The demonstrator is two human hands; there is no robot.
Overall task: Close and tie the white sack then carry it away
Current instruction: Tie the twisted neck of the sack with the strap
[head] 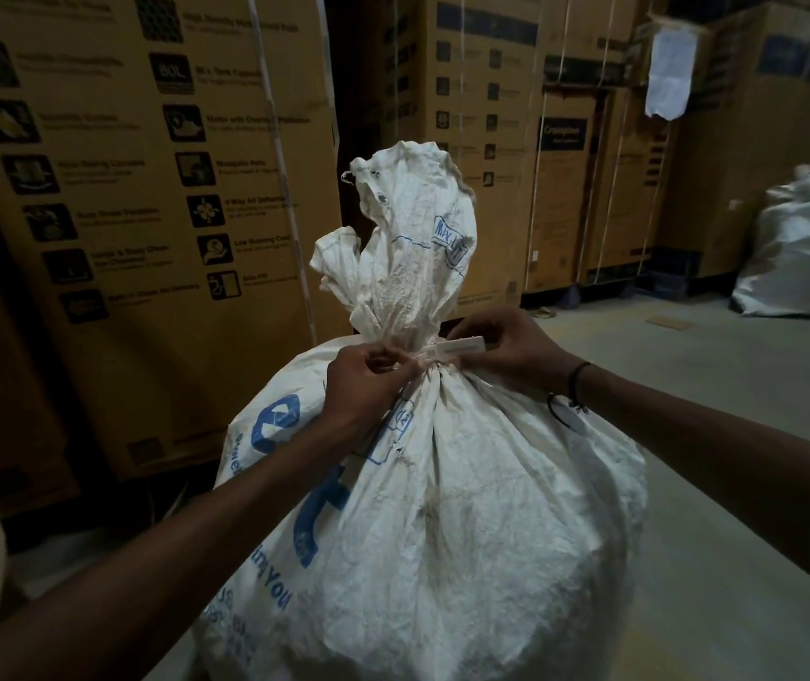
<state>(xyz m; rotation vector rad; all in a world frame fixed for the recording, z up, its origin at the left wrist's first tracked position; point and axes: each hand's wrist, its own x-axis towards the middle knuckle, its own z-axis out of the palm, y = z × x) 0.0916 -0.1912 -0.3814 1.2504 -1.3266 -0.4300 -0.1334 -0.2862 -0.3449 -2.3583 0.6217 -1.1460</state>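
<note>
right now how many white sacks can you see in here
2. One white sack stands in front, both hands at its gathered neck. A second sack sits on the floor at far right by the boxes. Others may be hidden.

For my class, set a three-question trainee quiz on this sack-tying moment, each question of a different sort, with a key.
1. True or false: the white sack's neck is already gathered into a bunch.
2. Multiple choice: the white plastic tie sits A) at the sack's base, B) round the gathered neck, C) on the floor.
3. Short answer: which hand wears a dark wristband?

Key:
1. True. The neck is bunched, and loose fabric stands above it.
2. B. The left hand pinches the tie's end on one side of the neck while the right hand holds its tag end on the other.
3. The right hand.
</note>
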